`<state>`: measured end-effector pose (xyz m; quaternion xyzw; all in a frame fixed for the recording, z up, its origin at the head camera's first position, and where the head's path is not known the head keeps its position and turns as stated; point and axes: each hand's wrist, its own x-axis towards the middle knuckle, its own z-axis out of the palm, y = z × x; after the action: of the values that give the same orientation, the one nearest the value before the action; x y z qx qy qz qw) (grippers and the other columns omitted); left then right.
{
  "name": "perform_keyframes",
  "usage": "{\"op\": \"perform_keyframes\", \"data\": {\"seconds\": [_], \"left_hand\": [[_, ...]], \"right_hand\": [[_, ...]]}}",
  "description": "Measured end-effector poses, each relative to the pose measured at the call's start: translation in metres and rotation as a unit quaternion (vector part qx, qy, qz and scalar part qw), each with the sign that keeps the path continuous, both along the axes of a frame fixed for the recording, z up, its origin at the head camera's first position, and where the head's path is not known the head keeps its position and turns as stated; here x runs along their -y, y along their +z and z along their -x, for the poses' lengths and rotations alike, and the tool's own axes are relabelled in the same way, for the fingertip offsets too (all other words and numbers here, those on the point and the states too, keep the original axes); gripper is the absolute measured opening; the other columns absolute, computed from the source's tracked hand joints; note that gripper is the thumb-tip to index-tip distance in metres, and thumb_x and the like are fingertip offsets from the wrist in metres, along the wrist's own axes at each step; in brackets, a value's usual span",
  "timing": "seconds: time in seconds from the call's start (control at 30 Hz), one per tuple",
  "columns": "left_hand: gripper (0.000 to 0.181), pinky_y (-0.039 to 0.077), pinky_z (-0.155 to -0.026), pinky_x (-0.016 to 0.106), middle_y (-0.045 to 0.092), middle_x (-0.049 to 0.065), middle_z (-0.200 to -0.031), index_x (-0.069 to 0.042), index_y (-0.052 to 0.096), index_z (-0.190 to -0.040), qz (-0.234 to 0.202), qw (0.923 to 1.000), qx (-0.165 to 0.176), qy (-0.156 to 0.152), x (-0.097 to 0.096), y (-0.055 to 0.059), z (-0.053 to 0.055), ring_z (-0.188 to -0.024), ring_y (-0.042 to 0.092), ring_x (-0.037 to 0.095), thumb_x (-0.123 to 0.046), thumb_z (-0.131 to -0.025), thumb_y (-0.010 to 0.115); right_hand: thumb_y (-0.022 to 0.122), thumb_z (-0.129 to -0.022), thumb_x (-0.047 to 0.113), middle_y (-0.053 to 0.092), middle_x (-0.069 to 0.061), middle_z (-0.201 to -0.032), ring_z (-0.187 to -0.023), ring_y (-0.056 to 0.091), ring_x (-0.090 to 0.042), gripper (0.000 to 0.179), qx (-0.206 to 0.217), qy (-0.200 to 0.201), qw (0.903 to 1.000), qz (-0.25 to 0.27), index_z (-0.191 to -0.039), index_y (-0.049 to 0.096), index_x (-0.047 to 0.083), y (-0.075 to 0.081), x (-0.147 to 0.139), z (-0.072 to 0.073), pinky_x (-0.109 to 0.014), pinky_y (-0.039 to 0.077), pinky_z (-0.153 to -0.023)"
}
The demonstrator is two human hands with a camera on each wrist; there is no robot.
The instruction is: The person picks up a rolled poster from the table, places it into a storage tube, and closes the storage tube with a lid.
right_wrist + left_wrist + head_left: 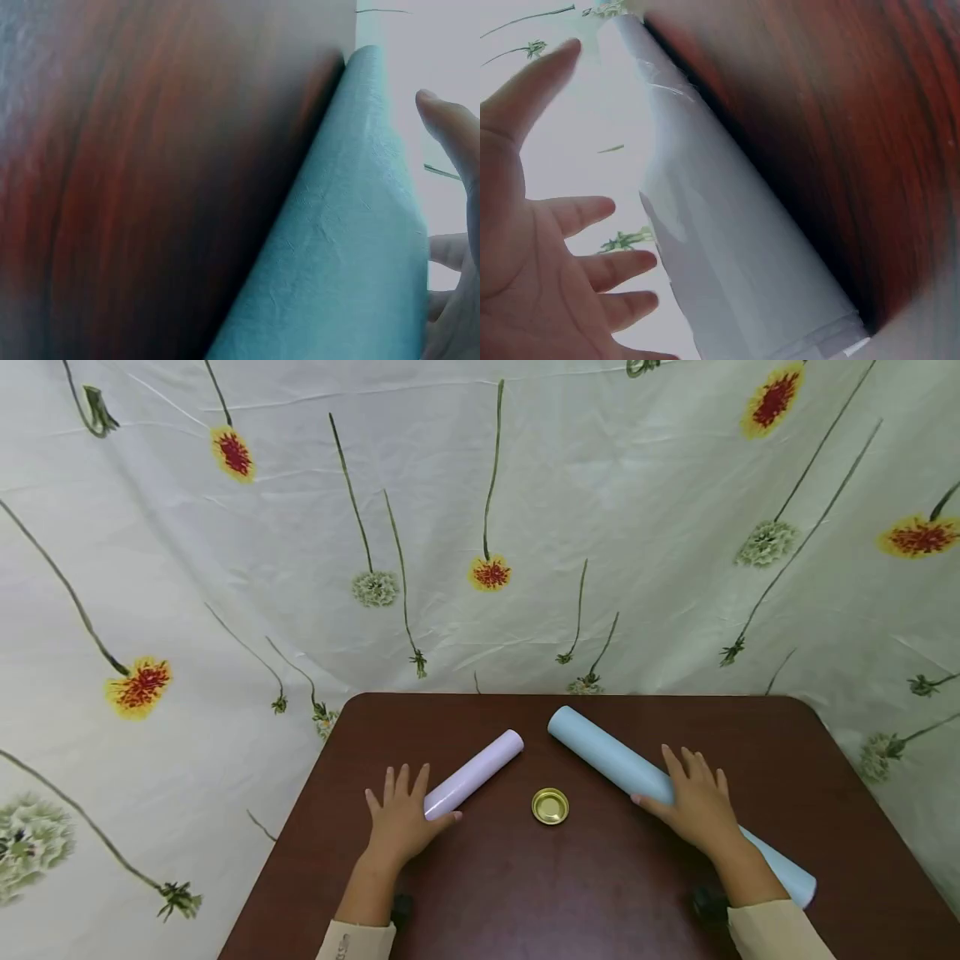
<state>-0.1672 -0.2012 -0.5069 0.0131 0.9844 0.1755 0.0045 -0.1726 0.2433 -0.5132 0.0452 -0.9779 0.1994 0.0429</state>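
Observation:
A pale lilac roll [474, 774], like rolled paper or film, lies slanted on the table left of centre. My left hand [406, 818] is spread over its near end, fingers straight; in the left wrist view the palm [540, 277] faces the roll [727, 240]. A longer light blue roll [611, 750] slants the other way on the right. Across its middle hovers my right hand [697, 806], fingers spread, hiding part of it. The right wrist view shows the thumb [450, 127] and fingertips beside the blue roll [337, 247]. Neither hand grips anything.
Between the rolls sits a small round gold dish [550, 807] on the dark brown table [555, 893]. A white flower-patterned cloth [600, 510] hangs behind the table's far edge and along its left side. A dark object [708, 903] shows under the right wrist.

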Motion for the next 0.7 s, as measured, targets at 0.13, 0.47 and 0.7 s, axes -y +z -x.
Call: {"op": "perform_keyframes", "data": {"seconds": [0.13, 0.47, 0.7], "left_hand": [[0.09, 0.015, -0.112, 0.08, 0.042, 0.029, -0.153, -0.007, 0.042, -0.153, -0.013, 0.9998, 0.012, 0.0, 0.001, -0.001, -0.003, -0.148, 0.028, 0.051, -0.048, -0.083, 0.079], [0.057, 0.049, -0.083, 0.061, 0.062, 0.025, -0.12, -0.007, 0.061, -0.138, 0.013, 0.9999, -0.008, -0.002, 0.003, -0.007, -0.004, -0.106, 0.06, 0.044, -0.022, -0.086, 0.078], [0.055, 0.051, -0.082, 0.06, 0.064, 0.024, -0.115, -0.009, 0.061, -0.138, 0.013, 0.9999, -0.002, -0.002, 0.004, -0.005, -0.005, -0.101, 0.063, 0.044, -0.021, -0.088, 0.078]], "right_hand": [[0.069, -0.086, 0.063, 0.035, -0.035, -0.153, -0.14, 0.033, -0.055, 0.103, 0.014, 0.004, 0.9999, 0.001, -0.158, 0.027, 0.002, -0.006, 0.003, 0.002, -0.074, 0.021, -0.111], [0.071, -0.087, 0.058, 0.056, -0.034, -0.132, -0.109, 0.062, -0.05, 0.095, 0.054, 0.008, 0.9969, -0.056, -0.155, 0.033, 0.003, -0.013, 0.001, 0.004, -0.062, 0.053, -0.075], [0.072, -0.087, 0.056, 0.059, -0.031, -0.13, -0.108, 0.063, -0.047, 0.091, 0.059, 0.008, 0.9965, -0.058, -0.153, 0.036, 0.003, -0.012, 0.0, 0.003, -0.059, 0.053, -0.073]]}}
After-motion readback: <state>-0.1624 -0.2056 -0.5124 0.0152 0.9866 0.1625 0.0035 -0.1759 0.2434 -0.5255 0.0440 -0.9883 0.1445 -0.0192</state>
